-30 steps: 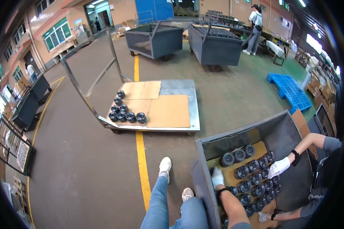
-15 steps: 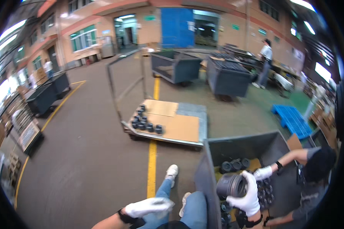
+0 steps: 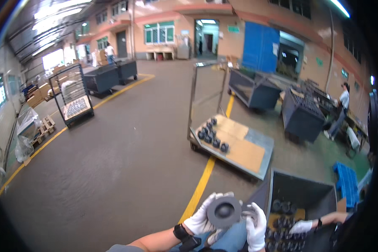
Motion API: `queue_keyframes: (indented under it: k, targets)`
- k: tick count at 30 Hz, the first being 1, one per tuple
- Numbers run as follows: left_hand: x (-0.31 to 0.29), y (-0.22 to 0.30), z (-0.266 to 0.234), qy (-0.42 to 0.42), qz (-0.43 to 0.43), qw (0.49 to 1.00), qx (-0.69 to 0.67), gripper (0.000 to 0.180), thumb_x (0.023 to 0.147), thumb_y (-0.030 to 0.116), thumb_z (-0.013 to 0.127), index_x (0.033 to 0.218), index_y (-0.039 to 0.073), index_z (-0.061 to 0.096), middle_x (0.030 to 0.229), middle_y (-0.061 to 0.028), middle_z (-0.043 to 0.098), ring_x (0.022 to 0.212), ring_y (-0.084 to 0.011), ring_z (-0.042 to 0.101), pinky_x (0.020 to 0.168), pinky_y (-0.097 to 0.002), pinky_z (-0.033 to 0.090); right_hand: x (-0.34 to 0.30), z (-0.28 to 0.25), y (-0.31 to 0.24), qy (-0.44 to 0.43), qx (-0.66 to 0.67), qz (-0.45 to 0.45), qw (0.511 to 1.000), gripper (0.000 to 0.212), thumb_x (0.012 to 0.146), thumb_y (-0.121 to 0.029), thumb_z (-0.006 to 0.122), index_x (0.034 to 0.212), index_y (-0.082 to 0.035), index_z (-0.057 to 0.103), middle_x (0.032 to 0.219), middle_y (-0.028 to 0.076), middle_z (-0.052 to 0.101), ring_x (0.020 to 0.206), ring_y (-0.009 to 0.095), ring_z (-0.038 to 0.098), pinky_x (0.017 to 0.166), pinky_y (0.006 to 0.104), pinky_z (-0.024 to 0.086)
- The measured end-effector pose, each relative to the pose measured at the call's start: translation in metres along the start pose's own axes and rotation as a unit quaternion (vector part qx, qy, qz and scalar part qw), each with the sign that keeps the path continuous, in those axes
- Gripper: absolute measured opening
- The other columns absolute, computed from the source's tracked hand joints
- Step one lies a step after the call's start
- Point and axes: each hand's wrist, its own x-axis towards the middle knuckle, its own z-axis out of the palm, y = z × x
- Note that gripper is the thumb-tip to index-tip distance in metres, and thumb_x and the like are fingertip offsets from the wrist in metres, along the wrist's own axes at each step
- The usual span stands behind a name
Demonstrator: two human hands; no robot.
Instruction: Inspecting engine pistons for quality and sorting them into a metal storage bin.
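In front of my body I hold a dark grey piston (image 3: 224,211), its round end with a dished hollow turned up toward me. My left hand (image 3: 200,217), in a white glove, wraps around its left side. My right hand (image 3: 255,227), also gloved, has curled fingers at the piston's right edge; a dark part shows between them. Just right of my hands stands a grey metal bin (image 3: 302,182) with rows of similar pistons (image 3: 284,206) on yellowish board. A co-worker's gloved hand (image 3: 301,227) reaches into it from the right.
A flat trolley (image 3: 250,153) with cardboard and several pistons (image 3: 212,136) stands ahead. Farther back are grey bins (image 3: 256,90), a blue pallet (image 3: 346,182) at right, and a wire-sided cart (image 3: 75,105) at left. A yellow floor line (image 3: 200,185) runs under the trolley.
My right hand has brought the piston out of the bin to my left hand, which now grips it. The view has swung left; the piston's end now faces me.
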Motion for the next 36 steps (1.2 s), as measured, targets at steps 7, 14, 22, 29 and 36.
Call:
queue_keyframes:
  k: [7,14,22,29,36]
  targets:
    - [0.016,0.003,-0.011,-0.056,-0.058,0.981,-0.178,0.071,0.094,0.066,0.053,0.144,0.016,0.047,0.153,-0.0191,0.040,0.128,-0.0540,0.048,0.089,-0.0702,0.054,-0.031,0.006,0.072,-0.128,-0.340,-0.014,0.932,0.029,0.096,-0.026,0.064,0.110,-0.001,0.067,0.097,0.021,0.068,0.084,0.038,0.069,0.074,0.0437,0.056]
    - [0.005,-0.008,-0.046,0.048,-0.067,0.982,-0.169,0.094,0.089,0.076,0.049,0.153,0.008,0.033,0.154,-0.0252,0.035,0.127,-0.0607,0.046,0.090,-0.0697,0.054,-0.031,0.005,0.136,-0.321,-0.375,-0.194,0.848,0.015,0.087,-0.028,0.067,0.093,-0.015,0.065,0.084,0.012,0.066,0.071,0.037,0.067,0.062,0.0447,0.056]
    - [-0.005,-0.008,-0.054,0.077,-0.050,0.991,-0.097,0.091,0.090,0.076,0.047,0.156,0.015,0.032,0.166,-0.0176,0.015,0.131,-0.0518,0.048,0.084,-0.0660,0.058,-0.016,0.003,0.060,-0.053,0.041,0.229,0.971,0.042,0.106,-0.035,0.051,0.123,0.002,0.061,0.107,0.009,0.067,0.094,0.017,0.064,0.086,0.0329,0.051]
    - [0.020,-0.019,-0.031,0.111,-0.066,0.983,0.128,0.094,0.094,0.076,0.037,0.159,0.010,0.025,0.166,-0.0183,0.015,0.152,-0.0306,0.024,0.121,-0.0480,0.032,-0.017,-0.018,0.016,-0.088,0.143,0.249,0.954,0.064,0.090,-0.045,0.075,0.131,0.001,0.057,0.118,0.010,0.066,0.108,0.015,0.061,0.098,0.0310,0.046]
    - [0.032,-0.023,-0.032,0.191,-0.150,0.957,0.161,0.078,0.100,0.065,0.040,0.152,0.008,0.034,0.145,-0.0121,0.049,0.128,-0.0233,0.055,0.108,-0.0404,0.050,-0.029,-0.031,0.012,-0.026,0.111,0.305,0.945,0.054,0.087,-0.015,0.074,0.133,0.004,0.054,0.114,0.007,0.067,0.095,0.011,0.062,0.083,0.0275,0.051]
